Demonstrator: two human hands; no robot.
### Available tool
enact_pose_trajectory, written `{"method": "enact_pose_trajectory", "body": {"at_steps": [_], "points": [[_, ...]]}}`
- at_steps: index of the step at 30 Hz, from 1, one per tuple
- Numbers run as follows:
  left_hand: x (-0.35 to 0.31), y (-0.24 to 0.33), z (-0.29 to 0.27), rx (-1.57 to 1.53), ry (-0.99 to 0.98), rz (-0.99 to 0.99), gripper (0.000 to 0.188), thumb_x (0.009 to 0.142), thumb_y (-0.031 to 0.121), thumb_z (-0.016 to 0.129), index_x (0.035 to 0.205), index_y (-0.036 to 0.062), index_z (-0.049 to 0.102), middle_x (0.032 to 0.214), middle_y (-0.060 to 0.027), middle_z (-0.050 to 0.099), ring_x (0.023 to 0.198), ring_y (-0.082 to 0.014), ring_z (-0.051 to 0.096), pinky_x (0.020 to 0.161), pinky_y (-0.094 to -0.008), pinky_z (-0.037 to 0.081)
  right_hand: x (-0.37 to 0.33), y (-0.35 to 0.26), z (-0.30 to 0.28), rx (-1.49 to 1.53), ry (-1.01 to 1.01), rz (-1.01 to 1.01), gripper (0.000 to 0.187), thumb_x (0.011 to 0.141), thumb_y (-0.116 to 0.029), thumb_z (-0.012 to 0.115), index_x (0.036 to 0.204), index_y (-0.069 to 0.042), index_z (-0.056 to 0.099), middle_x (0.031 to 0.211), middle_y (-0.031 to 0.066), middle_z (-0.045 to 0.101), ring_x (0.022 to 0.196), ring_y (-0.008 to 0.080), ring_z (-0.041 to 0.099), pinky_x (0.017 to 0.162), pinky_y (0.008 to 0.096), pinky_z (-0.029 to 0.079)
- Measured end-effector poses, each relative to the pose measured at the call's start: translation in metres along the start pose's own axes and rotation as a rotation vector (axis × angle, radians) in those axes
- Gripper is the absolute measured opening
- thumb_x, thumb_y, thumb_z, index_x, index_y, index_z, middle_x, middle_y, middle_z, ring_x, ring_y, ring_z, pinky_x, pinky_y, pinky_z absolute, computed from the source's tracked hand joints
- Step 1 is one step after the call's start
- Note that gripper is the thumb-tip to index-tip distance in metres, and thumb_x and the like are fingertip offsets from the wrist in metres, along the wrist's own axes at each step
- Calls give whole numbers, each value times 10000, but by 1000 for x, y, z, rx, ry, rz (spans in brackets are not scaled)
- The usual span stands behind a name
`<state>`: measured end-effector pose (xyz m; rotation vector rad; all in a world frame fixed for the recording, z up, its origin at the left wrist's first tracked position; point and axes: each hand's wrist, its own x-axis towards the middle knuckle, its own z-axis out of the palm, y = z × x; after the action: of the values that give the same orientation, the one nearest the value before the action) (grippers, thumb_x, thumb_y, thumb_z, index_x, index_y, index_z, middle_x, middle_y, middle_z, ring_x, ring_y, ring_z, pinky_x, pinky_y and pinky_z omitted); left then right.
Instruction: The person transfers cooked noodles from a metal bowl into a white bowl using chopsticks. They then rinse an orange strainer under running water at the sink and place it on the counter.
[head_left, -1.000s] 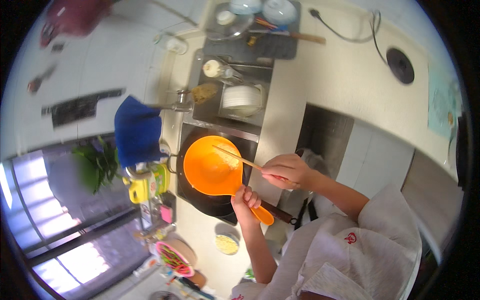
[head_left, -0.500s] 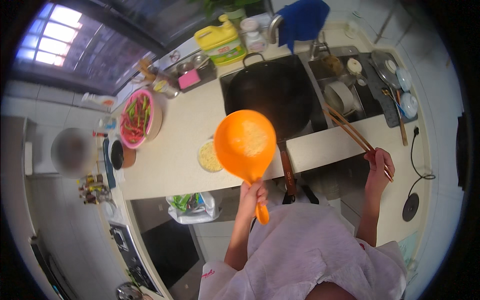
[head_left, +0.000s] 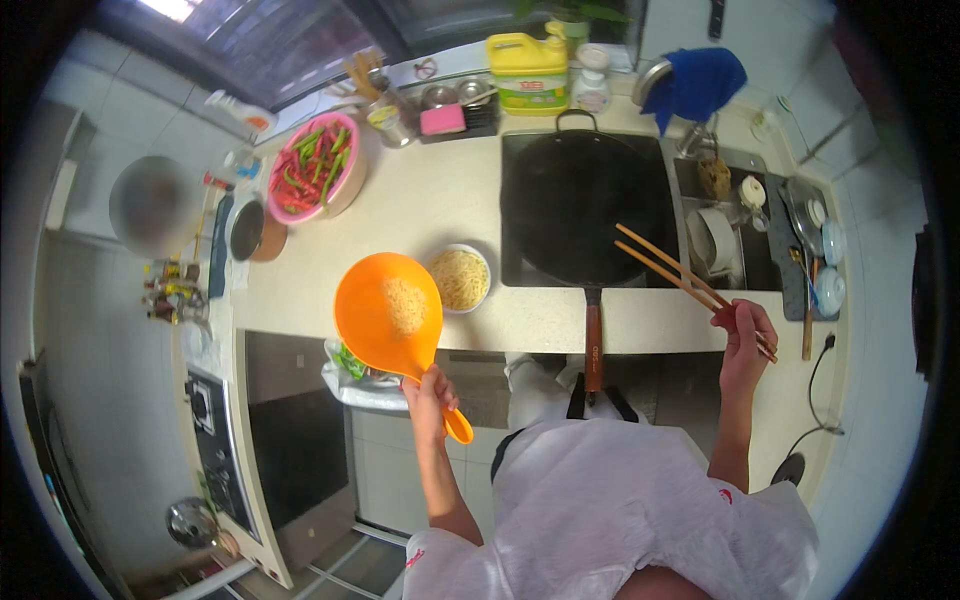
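My left hand (head_left: 428, 393) is closed round the handle of an orange plastic ladle (head_left: 360, 318), held above the counter's front edge. A small pale, crumbly heap (head_left: 405, 306) lies inside it; I cannot tell what it is. Just right of the ladle, a white bowl (head_left: 487, 268) of pale yellow shreds stands on the counter. In my right hand (head_left: 746, 338) is a pair of long wooden chopsticks (head_left: 672, 270), tips slightly apart and pointing toward the wok. The black wok (head_left: 585, 205) sits left of the sink, its brown handle (head_left: 594, 345) toward me.
A pink basin (head_left: 352, 170) of red and green peppers stands at the back left. Behind the wok are a yellow jug (head_left: 528, 75) and a white bottle (head_left: 591, 90). The sink (head_left: 755, 262) holds dishes. Below the counter edge hangs a plastic bag (head_left: 375, 395).
The ladle has moved left, from in front of the wok to the left of the bowl of shreds. My right hand keeps hold of the chopsticks. The whole view has shifted.
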<state>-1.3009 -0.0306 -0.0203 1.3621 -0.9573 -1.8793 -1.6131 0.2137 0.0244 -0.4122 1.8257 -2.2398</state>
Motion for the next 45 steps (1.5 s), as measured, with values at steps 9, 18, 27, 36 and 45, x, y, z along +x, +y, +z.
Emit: {"method": "enact_pose_trajectory", "body": {"at_steps": [9, 18, 27, 36, 45], "points": [[-65, 23, -61, -495, -29, 123, 159, 936, 210, 447, 821, 101, 452, 580, 27, 352, 477, -101, 388, 470, -256, 431, -60, -68, 149, 88, -715, -487, 435, 960, -249, 388, 597, -56, 529, 784, 96, 556, 715, 169, 492, 623, 278, 397], [-131, 31, -223, -423, 253, 541, 275, 978, 290, 405, 803, 80, 433, 701, -1, 422, 719, -129, 463, 703, -267, 420, -323, -22, 351, -511, -1758, -203, 407, 760, -341, 685, 972, -23, 544, 834, 136, 651, 718, 300, 635, 614, 346, 489], [-240, 19, -497, -375, 464, 560, 288, 978, 305, 362, 1090, 57, 452, 1041, -65, 492, 1042, -179, 492, 952, -386, 403, -598, 19, 476, -264, -2342, 605, 219, 890, -255, 575, 822, -48, 551, 630, 4, 527, 567, 66, 485, 517, 237, 380], [-299, -68, -677, -475, 974, 232, 323, 952, 388, 383, 987, 86, 492, 1009, -78, 543, 980, -224, 580, 846, -359, 438, -727, 80, 632, -539, -2606, 553, 358, 915, -358, 531, 720, -59, 534, 574, 2, 511, 505, 75, 448, 470, 241, 343], [-340, -93, -819, -771, 1342, 125, 248, 938, 331, 443, 928, 95, 519, 915, -44, 584, 910, -153, 580, 770, -301, 439, -873, 102, 749, -626, -2696, 665, 357, 926, -344, 512, 725, -53, 564, 568, 14, 526, 523, 97, 510, 490, 267, 392]]}}
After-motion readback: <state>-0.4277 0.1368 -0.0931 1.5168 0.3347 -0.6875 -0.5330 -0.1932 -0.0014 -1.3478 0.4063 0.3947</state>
